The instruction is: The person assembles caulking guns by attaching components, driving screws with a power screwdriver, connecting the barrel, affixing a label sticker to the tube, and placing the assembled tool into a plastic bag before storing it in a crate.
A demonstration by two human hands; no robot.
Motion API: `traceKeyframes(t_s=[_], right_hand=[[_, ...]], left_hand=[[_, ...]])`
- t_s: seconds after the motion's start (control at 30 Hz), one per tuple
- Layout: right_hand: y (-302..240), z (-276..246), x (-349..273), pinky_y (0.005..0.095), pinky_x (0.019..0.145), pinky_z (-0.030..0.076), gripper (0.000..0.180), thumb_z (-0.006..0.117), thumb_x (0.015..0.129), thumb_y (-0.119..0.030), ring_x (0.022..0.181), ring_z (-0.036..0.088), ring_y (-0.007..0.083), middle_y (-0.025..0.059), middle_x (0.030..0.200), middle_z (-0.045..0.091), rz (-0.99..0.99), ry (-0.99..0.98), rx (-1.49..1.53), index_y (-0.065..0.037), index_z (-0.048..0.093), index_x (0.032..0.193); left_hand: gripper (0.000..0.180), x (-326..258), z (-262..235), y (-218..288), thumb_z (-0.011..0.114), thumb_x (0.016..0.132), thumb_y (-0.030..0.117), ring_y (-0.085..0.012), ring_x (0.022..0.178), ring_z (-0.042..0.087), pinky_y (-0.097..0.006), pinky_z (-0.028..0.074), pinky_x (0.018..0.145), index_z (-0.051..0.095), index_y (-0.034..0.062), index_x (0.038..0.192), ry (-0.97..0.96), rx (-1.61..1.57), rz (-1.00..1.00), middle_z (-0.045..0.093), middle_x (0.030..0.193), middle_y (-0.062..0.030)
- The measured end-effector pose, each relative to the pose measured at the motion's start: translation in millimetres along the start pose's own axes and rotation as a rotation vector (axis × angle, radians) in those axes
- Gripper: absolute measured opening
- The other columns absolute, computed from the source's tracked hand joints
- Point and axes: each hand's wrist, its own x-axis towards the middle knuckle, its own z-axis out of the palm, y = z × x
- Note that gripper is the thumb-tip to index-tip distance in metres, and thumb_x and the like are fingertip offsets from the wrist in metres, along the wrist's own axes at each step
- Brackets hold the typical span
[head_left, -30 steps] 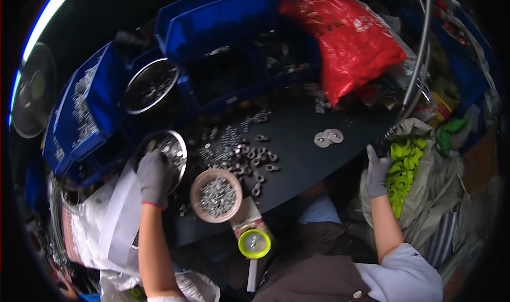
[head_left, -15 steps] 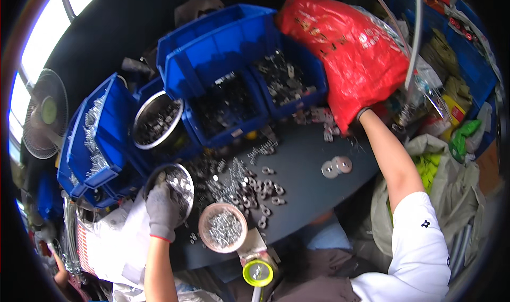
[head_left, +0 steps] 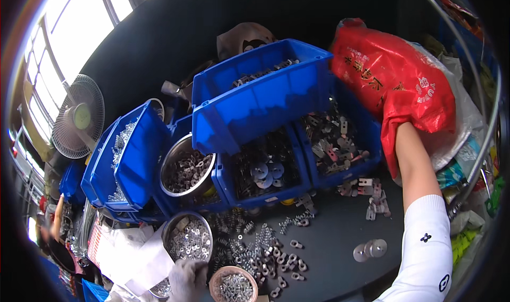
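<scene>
My left hand (head_left: 188,281), in a grey glove, hangs at the lower edge between a steel bowl (head_left: 210,237) of small metal nuts or washers and a pink tub (head_left: 213,288) of small screws. Its fingers are blurred and I cannot make out anything held. On the right, my right forearm (head_left: 417,166) reaches into a red plastic bag (head_left: 366,63) with printing on it. The bag hides my right hand up to the wrist. Between the two arms, small metal clamps or lugs (head_left: 281,262) and springs (head_left: 260,241) lie loose on the dark table (head_left: 329,235).
Blue bins (head_left: 260,111) of metal parts stand across the back, one stacked on top. Another steel bowl (head_left: 166,182) of dark parts leans among them. Round metal discs (head_left: 369,250) lie near the table's right side. White paper (head_left: 146,267) lies left; a fan (head_left: 79,116) stands beyond.
My view has tilted up and shifted left. My left hand has come out of the steel bowl toward the pink tub. My right hand has gone deeper into the red bag.
</scene>
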Motion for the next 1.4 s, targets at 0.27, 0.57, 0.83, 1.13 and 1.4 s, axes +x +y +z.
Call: traceKeyframes(t_s=[0.27,0.57,0.83,1.13,1.4], right_hand=[[16,7,14,0.0411,0.079,0.047,0.025,0.058,0.077,-0.009,0.089,0.060,0.0350,0.0167,0.091,0.062,0.082,0.109,0.204,-0.001,0.061,0.101],[83,-113,-83,0.0418,0.079,0.046,0.026,0.059,0.077,-0.010,0.088,0.060,0.0353,0.0173,0.092,0.062,0.254,0.247,0.180,-0.001,0.061,0.101],[79,-190,-157,0.0423,0.079,0.046,0.027,0.060,0.076,-0.011,0.088,0.059,0.0356,0.0179,0.092,0.062,0.304,0.369,0.260,-0.001,0.060,0.101],[62,-220,-217,0.0429,0.079,0.046,0.028,0.060,0.076,-0.012,0.088,0.059,0.0359,0.0185,0.092,0.061,0.331,0.454,0.404,0.000,0.060,0.101],[29,-176,-287,0.0467,0.092,0.041,0.046,0.064,0.073,-0.015,0.109,0.053,0.0421,0.0281,0.120,0.052,0.232,0.427,0.216,-0.004,0.057,0.117]], left_hand=[[0.010,-50,-24,50,0.066,0.088,0.008,-0.0043,0.069,0.051,-0.020,0.042,0.060,0.062,0.0040,0.096,-0.841,-1.285,-0.656,0.060,0.082,0.0021],[0.007,-96,-3,55,0.065,0.088,0.005,-0.0086,0.069,0.052,-0.023,0.045,0.062,0.060,0.0014,0.091,-0.670,-0.959,-0.330,0.057,0.077,0.0007],[0.012,-105,-20,59,0.067,0.083,0.003,-0.0181,0.072,0.058,-0.029,0.048,0.069,0.061,-0.0004,0.092,-0.486,-0.749,-0.005,0.062,0.081,-0.0105],[0.020,-116,10,37,0.060,0.092,0.008,-0.0110,0.086,0.061,-0.025,0.050,0.075,0.062,-0.0019,0.108,-0.700,-1.132,-0.258,0.066,0.096,-0.0030],[0.022,-120,-1,43,0.059,0.093,0.013,-0.0064,0.081,0.060,-0.022,0.050,0.073,0.066,-0.0025,0.107,-0.624,-1.162,-0.209,0.067,0.090,-0.0035]])
